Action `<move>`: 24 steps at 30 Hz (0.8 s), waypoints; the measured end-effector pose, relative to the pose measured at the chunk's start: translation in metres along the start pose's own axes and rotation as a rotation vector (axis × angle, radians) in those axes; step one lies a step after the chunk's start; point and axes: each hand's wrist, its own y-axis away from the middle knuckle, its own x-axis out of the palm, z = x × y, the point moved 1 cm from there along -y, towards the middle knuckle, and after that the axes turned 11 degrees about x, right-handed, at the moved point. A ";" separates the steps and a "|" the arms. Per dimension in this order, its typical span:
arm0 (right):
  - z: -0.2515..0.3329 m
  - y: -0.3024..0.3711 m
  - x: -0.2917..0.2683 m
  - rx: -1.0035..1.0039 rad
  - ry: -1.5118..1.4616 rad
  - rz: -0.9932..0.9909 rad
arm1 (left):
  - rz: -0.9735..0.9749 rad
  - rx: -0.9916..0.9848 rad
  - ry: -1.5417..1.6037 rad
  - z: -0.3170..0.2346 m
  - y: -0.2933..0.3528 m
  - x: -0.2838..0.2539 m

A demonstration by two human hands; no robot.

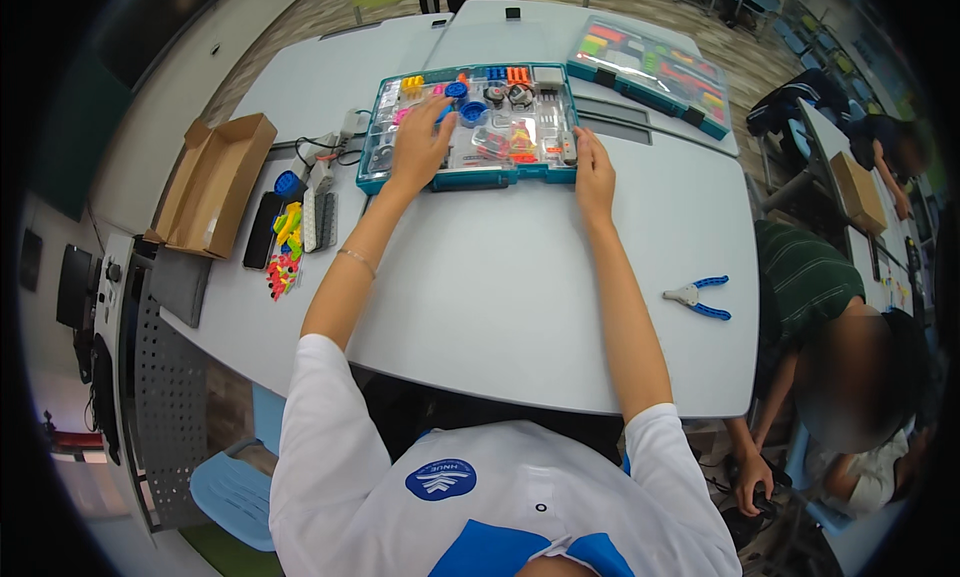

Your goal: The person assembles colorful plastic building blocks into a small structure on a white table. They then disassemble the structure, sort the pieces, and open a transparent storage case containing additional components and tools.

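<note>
A teal-rimmed organizer case [474,180] full of small building parts lies at the far middle of the table. Over its left part is my left hand [421,145], fingers spread beside a blue wheel [456,91] and a second blue wheel [473,113]. A bit of blue also shows between those fingertips; I cannot tell whether they touch it. My right hand [594,173] rests along the case's right front corner with its fingers stretched out. Grey, orange, yellow and pink pieces fill the compartments.
A second organizer case [650,72] lies at the back right. Blue-handled pliers [701,298] are on the right. To the left are an open cardboard box [212,187], a phone [262,231], loose colored pieces [284,272] and cables. A person [815,287] sits beyond the right edge.
</note>
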 end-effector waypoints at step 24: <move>0.003 0.002 0.001 0.037 0.022 -0.025 | 0.210 -0.863 -0.628 0.113 0.241 -0.244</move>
